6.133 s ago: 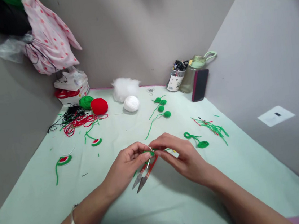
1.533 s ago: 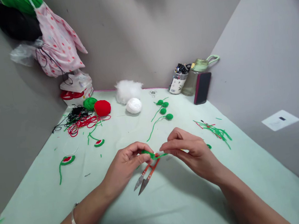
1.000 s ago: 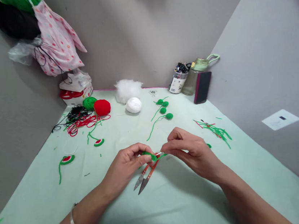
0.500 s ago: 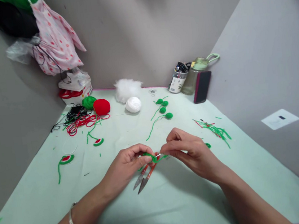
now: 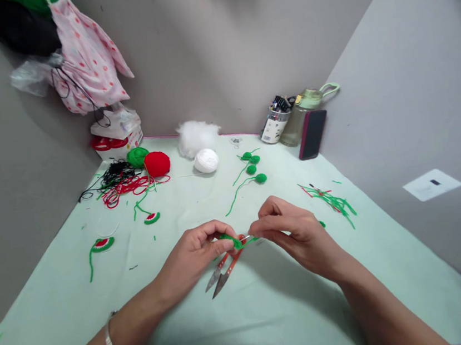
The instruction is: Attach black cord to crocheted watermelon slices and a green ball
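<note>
My left hand [image 5: 206, 245] pinches a small green crochet piece [image 5: 236, 243] between thumb and fingers, which cover much of it. In my right hand [image 5: 290, 229], the fingertips are closed on a thin metal needle [image 5: 246, 238] that points at the green piece; its far end is hidden. A green yarn strand runs from the piece toward the right fingers. Beneath the hands lie orange-handled thread snips [image 5: 226, 274], blades toward me, their handles partly covered. Another green bit [image 5: 322, 224] shows just behind the right hand.
Several green crochet balls [image 5: 260, 178] with tails lie ahead. Watermelon-slice pieces [image 5: 102, 245] are at left, near red [image 5: 157, 163], green [image 5: 138, 157] and white [image 5: 206, 161] yarn balls. Yarn scraps [image 5: 335, 201] lie right. A phone [image 5: 313, 135] leans on a bottle [image 5: 292, 128].
My right hand has shifted very slightly to the right, with the needle still pointing at the green piece. The left hand keeps its pinch in nearly the same place.
</note>
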A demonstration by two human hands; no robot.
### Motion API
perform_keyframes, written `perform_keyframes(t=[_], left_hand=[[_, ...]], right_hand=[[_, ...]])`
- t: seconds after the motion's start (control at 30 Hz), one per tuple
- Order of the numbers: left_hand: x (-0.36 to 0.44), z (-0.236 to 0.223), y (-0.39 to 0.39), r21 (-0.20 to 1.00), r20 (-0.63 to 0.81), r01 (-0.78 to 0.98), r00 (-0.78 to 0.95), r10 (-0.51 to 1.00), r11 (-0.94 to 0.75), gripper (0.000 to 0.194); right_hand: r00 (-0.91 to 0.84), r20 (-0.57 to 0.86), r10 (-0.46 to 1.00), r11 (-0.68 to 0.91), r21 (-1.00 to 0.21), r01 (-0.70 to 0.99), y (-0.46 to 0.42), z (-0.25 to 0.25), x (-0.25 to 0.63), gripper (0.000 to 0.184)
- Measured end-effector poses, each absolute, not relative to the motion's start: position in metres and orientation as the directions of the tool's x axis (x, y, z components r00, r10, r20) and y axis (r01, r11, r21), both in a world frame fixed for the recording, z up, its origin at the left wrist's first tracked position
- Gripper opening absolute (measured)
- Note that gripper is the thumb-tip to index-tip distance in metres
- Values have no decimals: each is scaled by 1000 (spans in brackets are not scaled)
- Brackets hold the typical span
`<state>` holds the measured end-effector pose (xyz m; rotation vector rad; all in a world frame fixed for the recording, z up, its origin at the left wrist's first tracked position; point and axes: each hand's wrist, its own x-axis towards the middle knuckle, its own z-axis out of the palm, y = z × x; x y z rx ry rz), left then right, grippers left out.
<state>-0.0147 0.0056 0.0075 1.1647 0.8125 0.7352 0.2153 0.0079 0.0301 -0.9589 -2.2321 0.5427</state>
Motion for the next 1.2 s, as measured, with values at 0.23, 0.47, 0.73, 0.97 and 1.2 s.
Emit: perform_keyframes(t=[0.23, 0.47, 0.73, 0.97, 1.2], left_hand=[[-14, 9, 6, 969, -171, -67, 519, 838, 239, 16], [-13, 7, 5, 958, -206, -63, 530, 823, 280, 16], [-14, 6, 4, 955, -187, -88, 567, 803, 284, 18], [-13, 3, 4, 947, -178, -126, 561, 808, 296, 19], [-9, -3, 2, 960, -171, -127, 441, 881, 250, 20]], right_hand=[[-542, 400, 739, 664, -569, 486, 10, 28, 216, 21], [-553, 407, 727, 679, -546, 492, 8, 29, 214, 21], [-541, 317, 779, 560, -740, 372, 11, 28, 212, 17], [-481, 267, 835, 463, -814, 351, 11, 23, 201, 12], [-385, 361, 850, 511, -741, 435, 6, 17, 190, 12]])
